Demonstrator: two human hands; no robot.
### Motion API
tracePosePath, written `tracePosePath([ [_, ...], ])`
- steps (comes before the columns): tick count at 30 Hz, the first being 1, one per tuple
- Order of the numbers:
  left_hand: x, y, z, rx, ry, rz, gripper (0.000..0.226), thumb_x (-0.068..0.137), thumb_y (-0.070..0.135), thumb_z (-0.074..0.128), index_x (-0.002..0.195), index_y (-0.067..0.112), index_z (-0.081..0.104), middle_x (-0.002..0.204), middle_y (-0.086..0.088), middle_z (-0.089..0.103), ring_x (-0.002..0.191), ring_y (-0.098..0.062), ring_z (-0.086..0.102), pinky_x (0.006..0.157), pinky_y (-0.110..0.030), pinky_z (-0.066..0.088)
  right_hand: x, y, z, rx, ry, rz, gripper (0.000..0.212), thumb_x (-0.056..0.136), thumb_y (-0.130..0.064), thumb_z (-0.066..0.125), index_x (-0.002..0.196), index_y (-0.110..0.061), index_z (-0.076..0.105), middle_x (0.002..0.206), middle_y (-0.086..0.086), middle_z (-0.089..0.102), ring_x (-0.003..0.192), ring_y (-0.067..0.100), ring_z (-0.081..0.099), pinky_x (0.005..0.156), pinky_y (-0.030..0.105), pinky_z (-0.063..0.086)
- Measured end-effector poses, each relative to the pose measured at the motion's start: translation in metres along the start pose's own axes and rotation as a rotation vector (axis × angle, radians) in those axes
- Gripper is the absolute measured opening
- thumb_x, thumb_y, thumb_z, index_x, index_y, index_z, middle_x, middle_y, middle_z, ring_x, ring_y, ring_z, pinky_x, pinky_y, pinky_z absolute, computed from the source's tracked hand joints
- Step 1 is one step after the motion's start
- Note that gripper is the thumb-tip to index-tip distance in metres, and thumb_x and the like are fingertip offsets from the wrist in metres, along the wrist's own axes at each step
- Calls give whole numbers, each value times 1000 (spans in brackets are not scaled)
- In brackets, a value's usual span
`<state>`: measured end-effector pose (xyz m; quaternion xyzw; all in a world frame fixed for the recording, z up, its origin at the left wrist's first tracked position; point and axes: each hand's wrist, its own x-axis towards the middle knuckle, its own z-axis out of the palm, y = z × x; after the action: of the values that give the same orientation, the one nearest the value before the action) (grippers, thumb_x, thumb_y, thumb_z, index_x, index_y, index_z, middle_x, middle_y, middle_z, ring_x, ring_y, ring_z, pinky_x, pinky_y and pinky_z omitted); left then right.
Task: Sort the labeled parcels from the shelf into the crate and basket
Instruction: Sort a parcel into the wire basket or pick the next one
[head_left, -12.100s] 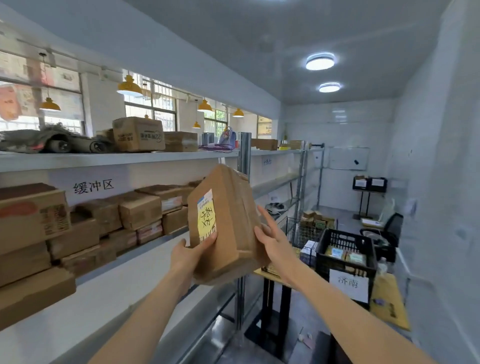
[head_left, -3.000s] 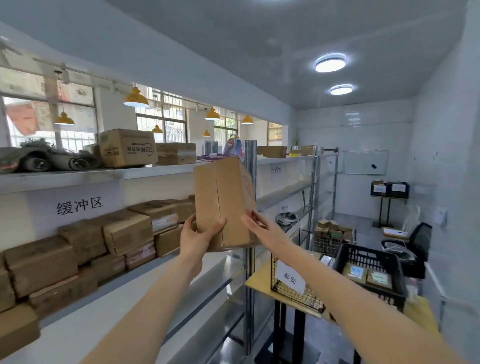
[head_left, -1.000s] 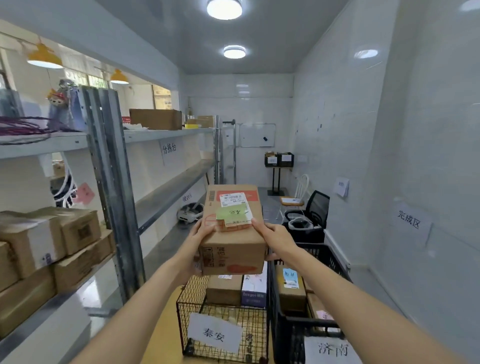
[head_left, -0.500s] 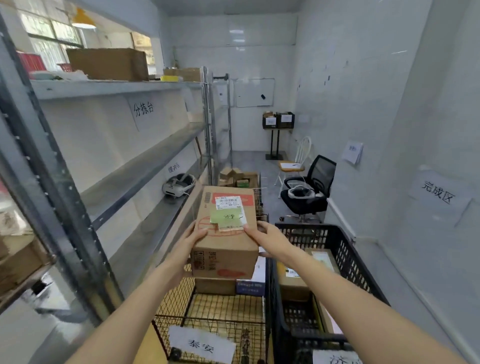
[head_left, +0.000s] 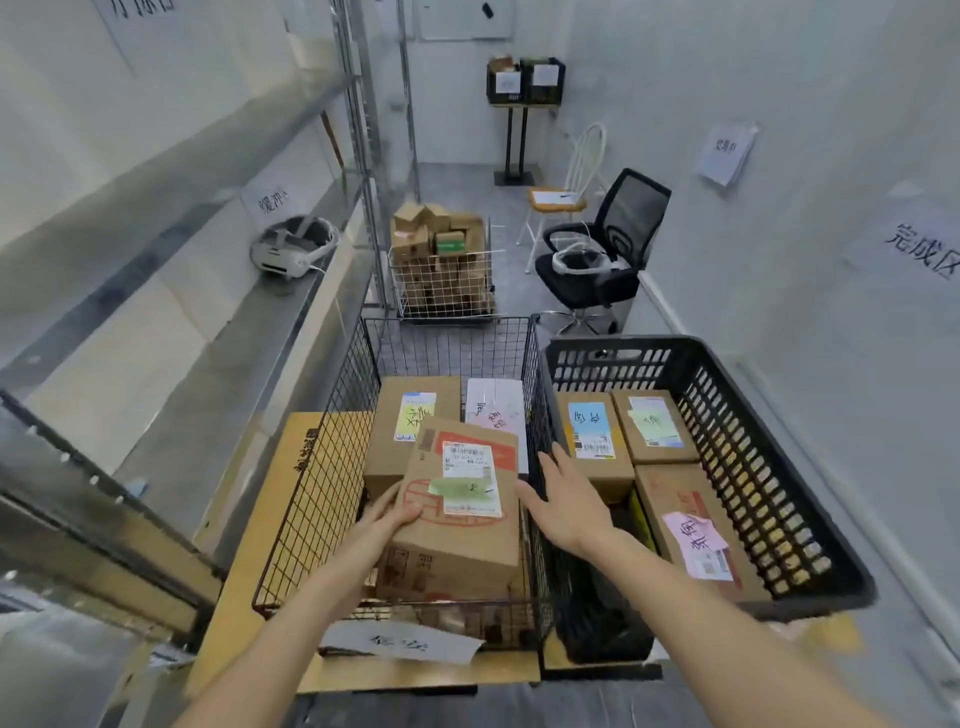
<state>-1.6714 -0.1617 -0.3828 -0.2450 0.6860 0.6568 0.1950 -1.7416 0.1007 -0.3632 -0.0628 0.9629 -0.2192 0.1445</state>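
A brown cardboard parcel (head_left: 457, 525) with a white shipping label and a green note lies inside the black wire basket (head_left: 332, 467), on top of other parcels. My left hand (head_left: 392, 512) rests against its left edge, fingers curled on it. My right hand (head_left: 563, 501) hovers just right of the parcel with fingers spread, over the basket's right wall. To the right stands the black plastic crate (head_left: 753, 467), holding several labeled parcels (head_left: 592, 441).
The basket and crate sit on a yellow table (head_left: 270, 530). A metal shelf (head_left: 249, 332) with a white headset (head_left: 293, 249) runs along the left. Farther off are a white wire cart of boxes (head_left: 441, 275), a black office chair (head_left: 608, 249) and a white chair.
I turned from the shelf to the basket and lowered the parcel into it. My right hand has come off the parcel; my left hand still touches it.
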Motion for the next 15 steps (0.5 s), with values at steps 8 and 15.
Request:
tracePosePath([
  [8, 48, -12, 13, 20, -103, -149, 87, 67, 60, 80, 143, 54, 39, 124, -3, 62, 112, -30, 60, 89, -48, 51, 17, 10, 22, -63, 156, -66, 73, 105, -60, 27, 162, -16, 12, 170, 4, -1, 156, 20, -1, 127, 35, 5],
  [15, 83, -31, 29, 276, -370, -267, 106, 73, 24, 89, 148, 61, 25, 135, -3, 55, 121, -29, 57, 97, -59, 48, 35, 19, 23, -116, 215, -124, 72, 105, -57, 30, 162, -20, 7, 170, 2, -3, 156, 17, -4, 125, 33, 0],
])
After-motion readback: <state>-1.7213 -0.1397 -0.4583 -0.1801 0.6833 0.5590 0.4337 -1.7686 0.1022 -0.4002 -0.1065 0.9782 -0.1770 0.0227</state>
